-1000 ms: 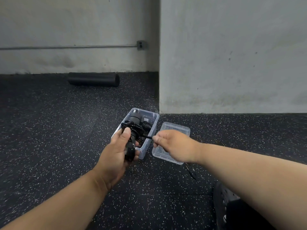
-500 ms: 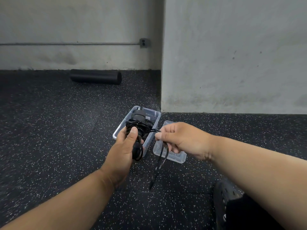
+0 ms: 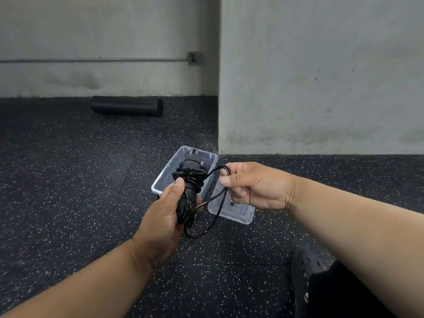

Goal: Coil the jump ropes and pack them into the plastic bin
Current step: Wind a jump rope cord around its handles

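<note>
Black cord of a jump rope (image 3: 191, 180) winds in tight turns around its own dark handles, held upright above a clear plastic bin (image 3: 163, 180) on the gym floor. A person's left hand (image 3: 164, 216) grips the lower part of the handles, fingers curled round them and thumb pressed along the front. The right hand (image 3: 252, 187) pinches the free end of the cord between thumb and curled fingers, just to the right of the bundle and level with its wrapped turns. From that pinch a slack loop (image 3: 207, 222) drops beside the left hand and curves back up toward the handles. Whether the bin holds anything more cannot be told, as the bundle covers much of its inside. Its clear lid (image 3: 236, 213) lies flat on the floor, just beside the bin on the right, partly under the right hand. Speckled black rubber flooring (image 3: 68, 180) runs to a grey concrete wall (image 3: 321, 76), where a black foam roller (image 3: 127, 106) lies at the base. An electrical outlet box (image 3: 195, 58) sits on the wall above it, fed by a thin conduit. A black perforated shoe (image 3: 306, 269) shows at lower right.
</note>
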The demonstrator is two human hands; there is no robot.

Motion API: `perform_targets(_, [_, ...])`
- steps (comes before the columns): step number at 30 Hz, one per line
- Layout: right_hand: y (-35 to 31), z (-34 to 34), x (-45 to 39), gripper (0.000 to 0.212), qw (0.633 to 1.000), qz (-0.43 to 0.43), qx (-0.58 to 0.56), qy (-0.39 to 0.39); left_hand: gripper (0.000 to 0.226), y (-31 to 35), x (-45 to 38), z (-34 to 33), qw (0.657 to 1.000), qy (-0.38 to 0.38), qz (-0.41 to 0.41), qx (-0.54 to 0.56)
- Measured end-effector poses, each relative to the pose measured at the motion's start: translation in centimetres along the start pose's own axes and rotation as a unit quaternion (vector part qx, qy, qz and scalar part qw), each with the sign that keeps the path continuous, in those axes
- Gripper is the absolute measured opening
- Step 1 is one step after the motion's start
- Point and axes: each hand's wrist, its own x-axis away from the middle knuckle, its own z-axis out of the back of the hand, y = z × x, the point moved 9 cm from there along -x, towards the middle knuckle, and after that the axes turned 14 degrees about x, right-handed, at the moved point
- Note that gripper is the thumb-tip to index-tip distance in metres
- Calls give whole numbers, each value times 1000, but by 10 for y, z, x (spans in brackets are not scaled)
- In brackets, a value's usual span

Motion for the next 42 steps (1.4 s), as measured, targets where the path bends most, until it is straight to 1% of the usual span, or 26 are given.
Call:
perform_targets(3, [0, -7, 1, 25, 998, 4, -19, -58, 64, 0, 0, 2, 1000, 2, -1, 8])
perform_targets(5, [3, -16, 3, 31, 995, 1, -4, -102, 66, 0, 1, 2, 1000, 1, -6, 3])
perform_targets(6, [4, -20, 5, 31, 993, -2, 1, -117, 66, 0, 0, 2, 1000, 0, -9, -6])
perform_targets(9, [5, -29, 12, 27, 989, -6, 3, -147, 63, -1, 0, 1, 999, -5, -23, -41])
perform_targets(12, [1, -37, 20, 19, 979, 3, 12, -203, 58, 0, 1, -1, 998, -10, -29, -62])
perform_targets(14, [-2, -40, 23, 12, 973, 7, 9, -229, 55, 1, 2, -1, 998, -6, -31, -55])
perform_targets(15, [-3, -39, 23, 10, 973, 7, -1, -230, 55, 2, 2, 0, 999, -1, -31, -40])
perform_targets(16, [-5, -38, 22, 7, 976, 9, -14, -217, 55, 3, 2, 2, 999, 8, -33, -26])
perform_targets(17, [-8, -33, 20, 3, 982, 13, -23, -188, 56, 4, 2, 4, 999, 16, -36, -15])
perform_targets(18, [-9, -26, 17, 2, 989, 18, -18, -143, 57, 5, 1, 7, 999, 23, -41, -7])
perform_targets(20, [-14, -8, 13, 9, 998, 24, 55, -16, 56, 7, 1, 10, 998, 37, -47, 6])
perform_targets(22, [-18, 6, 14, 17, 982, 25, 158, 101, 57, 8, 2, 11, 998, 43, -47, 12])
perform_targets(23, [-20, 9, 16, 22, 972, 27, 184, 142, 59, 8, 3, 10, 998, 41, -45, 13])
perform_targets(25, [-22, 9, 19, 29, 959, 34, 183, 212, 66, 4, 4, 4, 998, 35, -41, 14])
perform_targets(28, [-17, 2, 20, 33, 943, 43, 157, 291, 71, -3, 9, -5, 999, 30, -41, 13])
perform_targets(30, [-8, -5, 18, 33, 939, 38, 103, 327, 74, -8, 11, -10, 999, 25, -41, 8])
perform_targets(32, [0, -12, 17, 32, 936, 26, 68, 344, 76, -12, 11, -14, 999, 17, -40, -5])
perform_targets(36, [11, -20, 15, 34, 930, -1, 67, 362, 77, -16, 12, -19, 999, -2, -48, -26])
perform_targets(39, [17, -14, 14, 28, 923, -21, 66, 378, 74, -13, 11, -16, 998, 0, -58, -32])
perform_targets(42, [25, -18, 8, 27, 934, -48, 71, 347, 74, -12, 10, -11, 998, 11, -59, -25])
